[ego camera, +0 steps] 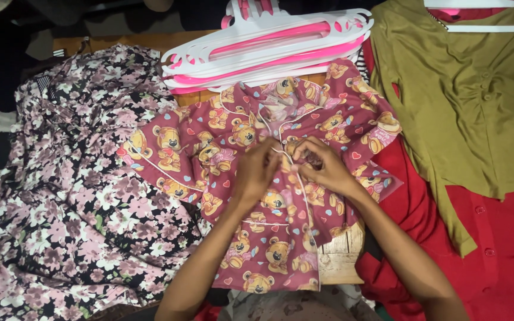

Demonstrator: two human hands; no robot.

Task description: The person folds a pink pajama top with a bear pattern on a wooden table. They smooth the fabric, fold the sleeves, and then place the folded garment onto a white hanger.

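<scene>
Pinching the bear-print shirt (269, 196) at its front placket, left hand (256, 172) and right hand (323, 166) grip it together.

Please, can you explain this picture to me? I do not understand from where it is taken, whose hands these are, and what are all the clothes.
The single picture comes from a camera on a person's head, looking down. The left hand and right hand are that person's own, both pinching the front of a maroon teddy-bear print shirt. Left of it lies a floral garment; right, an olive top over red clothing. Behind, white and pink hangers are stacked on a wooden table.
</scene>
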